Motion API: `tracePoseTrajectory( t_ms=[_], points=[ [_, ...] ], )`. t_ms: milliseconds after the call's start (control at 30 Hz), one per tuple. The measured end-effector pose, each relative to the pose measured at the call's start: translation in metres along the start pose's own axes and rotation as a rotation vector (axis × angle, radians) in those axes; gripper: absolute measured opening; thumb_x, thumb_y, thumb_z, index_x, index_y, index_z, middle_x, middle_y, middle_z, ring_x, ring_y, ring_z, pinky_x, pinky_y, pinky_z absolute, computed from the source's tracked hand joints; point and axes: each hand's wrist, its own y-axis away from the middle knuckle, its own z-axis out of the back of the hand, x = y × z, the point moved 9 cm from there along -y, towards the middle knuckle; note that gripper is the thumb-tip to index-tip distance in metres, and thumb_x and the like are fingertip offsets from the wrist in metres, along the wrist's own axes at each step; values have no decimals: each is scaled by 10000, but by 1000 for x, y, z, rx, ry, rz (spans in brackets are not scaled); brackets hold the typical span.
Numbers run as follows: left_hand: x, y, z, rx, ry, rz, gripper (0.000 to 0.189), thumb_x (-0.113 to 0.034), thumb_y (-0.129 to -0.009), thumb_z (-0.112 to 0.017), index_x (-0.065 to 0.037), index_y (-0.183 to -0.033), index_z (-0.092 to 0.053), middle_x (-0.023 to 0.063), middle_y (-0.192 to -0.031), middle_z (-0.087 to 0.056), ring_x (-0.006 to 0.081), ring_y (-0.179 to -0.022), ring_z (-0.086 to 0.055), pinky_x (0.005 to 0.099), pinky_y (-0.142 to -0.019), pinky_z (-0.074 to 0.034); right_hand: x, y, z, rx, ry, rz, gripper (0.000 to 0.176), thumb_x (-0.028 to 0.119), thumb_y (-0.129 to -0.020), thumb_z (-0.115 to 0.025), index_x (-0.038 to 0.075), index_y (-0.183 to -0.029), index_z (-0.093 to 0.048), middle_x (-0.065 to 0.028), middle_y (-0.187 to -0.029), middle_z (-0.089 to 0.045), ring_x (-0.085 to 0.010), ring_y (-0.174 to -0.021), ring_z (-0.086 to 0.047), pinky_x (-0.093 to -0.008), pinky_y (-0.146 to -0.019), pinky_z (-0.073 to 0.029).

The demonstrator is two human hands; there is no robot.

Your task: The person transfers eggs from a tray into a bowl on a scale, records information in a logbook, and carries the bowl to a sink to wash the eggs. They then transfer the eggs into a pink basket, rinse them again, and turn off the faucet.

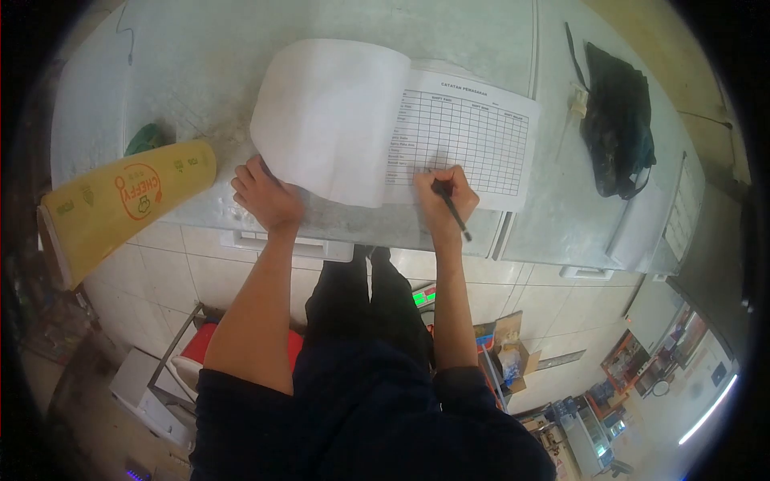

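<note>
A printed form sheet with a table grid, headed "CATATAN PEMASAKAN", lies on the grey table. Its blank white turned-over page folds out to the left and covers part of the grid. My right hand rests on the lower part of the form, fingers closed around a black pen. The pen tip is hidden by the fingers. At the lower left edge of the turned page, my left hand rests on the table with fingers bent and slightly apart, the page edge beside its thumb side.
A yellow "CHEFFY" paper bag lies over the left table edge, with a green object behind it. On the right are a black plastic bag and more papers. A red container stands below the table.
</note>
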Motion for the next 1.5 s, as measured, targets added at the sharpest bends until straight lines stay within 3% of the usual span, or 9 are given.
tracePoseTrajectory(
  t_ms=[300,500,633,867,967,1067,1200,1400,1500],
  points=[
    [0,-1,0,-26,-2,-19,449,-180,-724,-526,-74,-1156,-466,146,-1087,-442,358,-1045,-416,473,-891,-324,-1,0,-1,-35,-4,-42,141,-1,-725,-702,25,-698,-566,-23,-526,-557,-49,-491,-495,-215,-472,-416],
    [2,0,-1,-23,-5,-2,453,-207,-722,-526,-80,-1154,-471,143,-1080,-440,357,-1047,-415,467,-890,-325,5,21,-1,-21,-242,14,140,-36,-724,-682,49,-809,-611,-64,-713,-639,-95,-581,-582,-221,-539,-459],
    [0,1,1,-17,7,-5,446,-231,-729,-530,-84,-1146,-475,137,-1088,-444,358,-1042,-418,473,-888,-327,93,56,-33,161,-97,598,302,79,-677,-751,116,-964,-665,-58,-973,-657,-212,-863,-620,-360,-756,-457],
    [0,0,2,-72,20,-34,371,-410,-900,-511,-80,-1068,-508,101,-1019,-468,310,-990,-441,434,-846,-328,136,26,-78,184,123,541,378,79,-662,-760,107,-1006,-605,-70,-971,-595,-273,-904,-562,-402,-851,-397],
    [1,-1,2,-88,3,-25,366,-434,-956,-457,-81,-1032,-519,90,-992,-475,299,-964,-447,426,-831,-331,103,12,-26,-36,-74,398,311,4,-723,-699,59,-1001,-570,-90,-950,-593,-261,-851,-578,-372,-779,-449],
    [2,1,0,-75,-19,-9,352,-430,-964,-465,-88,-1024,-522,83,-1004,-483,292,-969,-451,432,-841,-338,39,6,45,-317,-90,-62,238,103,-890,-687,-22,-1047,-560,-116,-1006,-585,-171,-842,-570,-275,-704,-490],
    [0,1,4,-107,0,-41,351,-434,-958,-459,-91,-1001,-519,81,-982,-467,289,-937,-440,423,-819,-330,-21,26,90,-377,99,-195,486,73,-815,-755,-53,-1178,-457,-177,-1133,-522,-248,-967,-577,-333,-778,-504],
    [2,2,0,-96,-29,-28,330,-416,-951,-487,-100,-1038,-518,73,-1017,-482,285,-976,-451,433,-849,-341,-33,45,116,-499,251,-96,380,44,-869,-666,-36,-1179,-462,-161,-1113,-550,-260,-919,-571,-363,-818,-468],
    [3,1,1,-70,-35,-14,332,-418,-952,-485,-102,-1046,-516,73,-1021,-482,285,-981,-450,435,-853,-342,-28,31,97,-227,182,-6,302,53,-921,-588,-25,-1179,-453,-159,-1056,-577,-213,-986,-575,-309,-870,-463]
  ],
)
